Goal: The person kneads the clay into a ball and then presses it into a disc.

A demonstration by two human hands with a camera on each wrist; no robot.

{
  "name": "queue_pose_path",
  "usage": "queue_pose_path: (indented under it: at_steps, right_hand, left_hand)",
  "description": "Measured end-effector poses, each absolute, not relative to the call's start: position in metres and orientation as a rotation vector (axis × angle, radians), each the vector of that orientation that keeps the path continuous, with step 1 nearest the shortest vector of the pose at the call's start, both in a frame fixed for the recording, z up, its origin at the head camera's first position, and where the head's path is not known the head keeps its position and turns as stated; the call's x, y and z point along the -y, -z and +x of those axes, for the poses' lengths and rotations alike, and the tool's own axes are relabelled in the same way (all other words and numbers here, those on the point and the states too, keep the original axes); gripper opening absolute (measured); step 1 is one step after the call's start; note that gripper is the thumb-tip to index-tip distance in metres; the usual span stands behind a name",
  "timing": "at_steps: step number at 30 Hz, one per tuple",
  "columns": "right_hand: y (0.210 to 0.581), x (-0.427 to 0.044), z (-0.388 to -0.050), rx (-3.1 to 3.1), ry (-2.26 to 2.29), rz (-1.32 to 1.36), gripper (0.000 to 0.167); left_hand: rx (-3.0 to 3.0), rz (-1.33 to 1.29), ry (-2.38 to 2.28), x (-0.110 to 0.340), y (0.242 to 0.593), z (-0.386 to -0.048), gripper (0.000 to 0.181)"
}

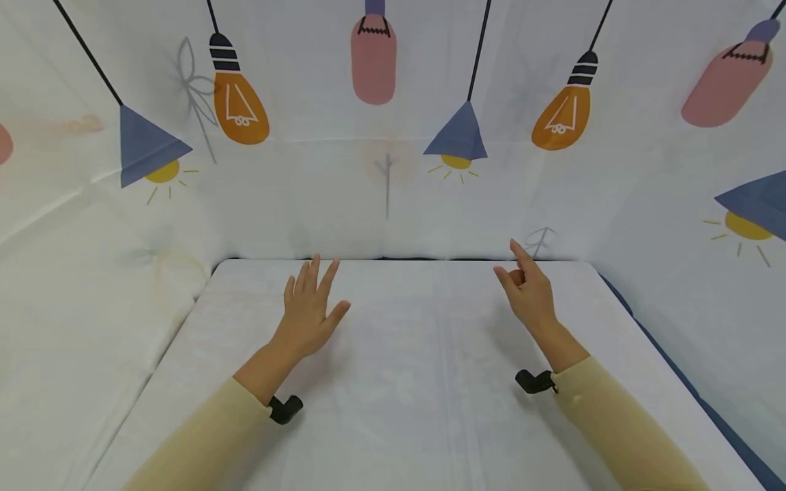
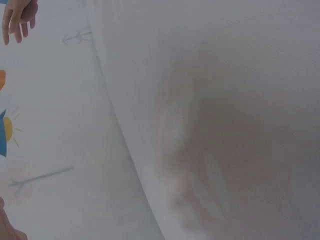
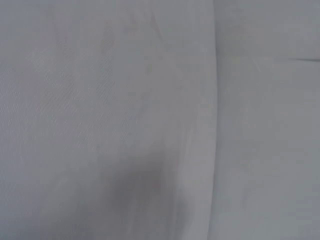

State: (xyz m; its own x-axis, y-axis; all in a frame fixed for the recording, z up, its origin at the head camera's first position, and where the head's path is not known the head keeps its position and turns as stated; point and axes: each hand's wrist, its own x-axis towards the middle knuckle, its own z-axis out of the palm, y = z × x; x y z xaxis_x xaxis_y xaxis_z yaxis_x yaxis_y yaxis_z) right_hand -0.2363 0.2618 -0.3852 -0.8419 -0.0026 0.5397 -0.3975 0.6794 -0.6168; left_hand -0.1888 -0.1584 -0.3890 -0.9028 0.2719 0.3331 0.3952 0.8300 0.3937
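Above the white-covered table (image 1: 393, 409), my left hand (image 1: 309, 319) is held with its fingers straight and spread, the thumb apart. My right hand (image 1: 531, 297) hangs over the far right part of the table. Its index finger points forward, its thumb stands off to the side, and the other fingers bend loosely. Neither hand holds anything. At the upper left of the left wrist view, the right hand (image 2: 21, 19) shows with fingers hanging down. Only the cloth surface (image 3: 100, 100) and a soft shadow appear in the right wrist view.
A white cloth backdrop (image 1: 307, 191) printed with lamps and bulbs rises behind the table's far edge. More pale cloth (image 1: 74, 327) borders the left side. Along the right edge runs a dark blue strip (image 1: 700, 395). Each wrist wears a small black device (image 1: 286, 409).
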Motion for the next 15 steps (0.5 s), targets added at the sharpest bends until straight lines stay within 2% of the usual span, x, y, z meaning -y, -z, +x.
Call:
queue_pose_path:
  at_steps: [7, 15]
  right_hand:
    - [0.407, -0.279, -0.236, 2.492, -0.784, 0.389, 0.064]
    - [0.431, -0.285, -0.238, 2.766, -0.707, 0.409, 0.063]
  left_hand:
    - [2.935, -0.48, 0.48, 0.172, 0.402, -0.186, 0.079]
    - [3.04, -0.468, 0.457, 0.185, 0.422, -0.186, 0.08]
